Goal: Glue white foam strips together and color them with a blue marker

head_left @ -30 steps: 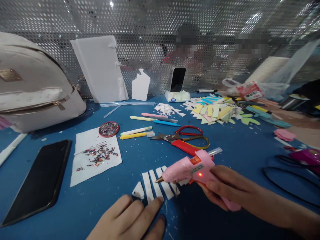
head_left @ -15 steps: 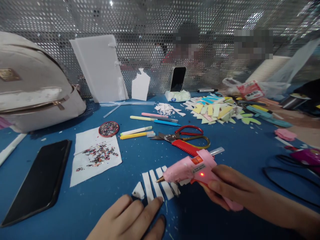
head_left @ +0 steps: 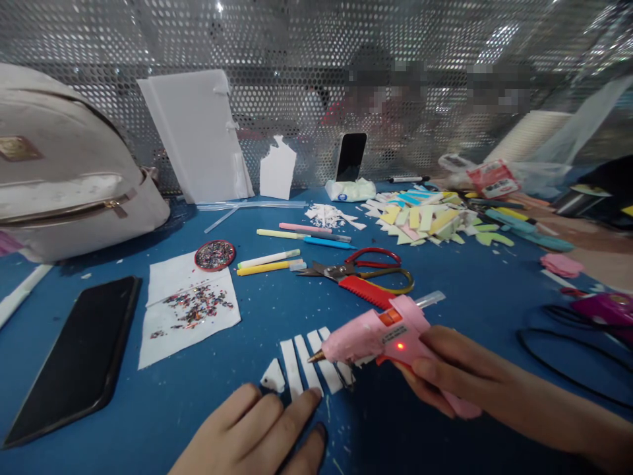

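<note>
Right hand (head_left: 442, 376) — fingers wrapped around the handle of a pink glue gun (head_left: 363, 336). Red light (head_left: 400, 346) lit on its side, clear glue stick (head_left: 431, 299) jutting from the back. Whether the trigger is squeezed, cannot tell.

Nozzle (head_left: 316, 357) points left over a row of white strips (head_left: 291, 369), which lie on the blue table (head_left: 119, 435) in front of the person. Some strips partly hidden under the gun; whether the tip touches one or sits just above is hard to judge from this angle.

Left hand (head_left: 252, 429) — palm down, fingers bent, thumb a little apart from the index, nothing clamped between them. Index fingertip at the near end of a strip; how hard it presses, unclear. A pointed white piece (head_left: 273, 376) with a dark dot lies at the row's left end.

Change over the last second: slight. Gun has edged a touch rightward, tip staying among the same strips; left hand has hardly moved. Reads as careful, steady work, the layout undisturbed.

Beyond the gun: scissors (head_left: 366, 290), red along one handle. Markers (head_left: 270, 267) left of them. Farther left, a white sheet (head_left: 153, 316) strewn with coloured glitter (head_left: 202, 305).
</note>
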Demonstrator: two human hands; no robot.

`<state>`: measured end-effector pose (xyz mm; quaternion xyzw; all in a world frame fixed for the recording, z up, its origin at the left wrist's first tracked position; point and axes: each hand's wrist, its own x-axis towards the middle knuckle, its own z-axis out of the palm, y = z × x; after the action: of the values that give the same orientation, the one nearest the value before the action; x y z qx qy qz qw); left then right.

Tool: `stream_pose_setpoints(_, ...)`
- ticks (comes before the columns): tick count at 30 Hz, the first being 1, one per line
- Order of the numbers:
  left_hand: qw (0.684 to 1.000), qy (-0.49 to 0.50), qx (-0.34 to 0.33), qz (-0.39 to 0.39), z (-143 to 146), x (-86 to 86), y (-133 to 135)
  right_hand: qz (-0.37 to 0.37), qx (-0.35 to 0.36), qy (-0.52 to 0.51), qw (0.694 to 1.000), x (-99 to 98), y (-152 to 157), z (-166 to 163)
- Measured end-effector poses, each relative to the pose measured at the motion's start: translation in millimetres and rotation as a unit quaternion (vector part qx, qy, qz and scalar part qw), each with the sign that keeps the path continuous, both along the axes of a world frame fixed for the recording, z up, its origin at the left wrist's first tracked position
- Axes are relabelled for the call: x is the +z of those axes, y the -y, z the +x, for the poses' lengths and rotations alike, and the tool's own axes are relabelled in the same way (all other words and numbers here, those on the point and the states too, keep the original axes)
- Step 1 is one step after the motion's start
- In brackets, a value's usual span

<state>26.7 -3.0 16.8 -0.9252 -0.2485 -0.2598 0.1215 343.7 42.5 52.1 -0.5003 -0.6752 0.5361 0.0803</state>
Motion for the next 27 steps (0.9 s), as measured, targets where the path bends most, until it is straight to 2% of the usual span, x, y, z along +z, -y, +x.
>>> stream_pose_setpoints(20, 1.0, 0.013, 0.002, 0.017, 0.8, -0.9, 2.2, 0.016, 0.023, -0.008, 1.0, -0.9, -2.7, -1.7)
stream_pose_setpoints(27, 1.0, 0.009, -0.001, -0.003, 1.6, 1.0, 1.5, 0.006, 0.022, -0.022, 0.999, -0.2, -1.8, -3.9)
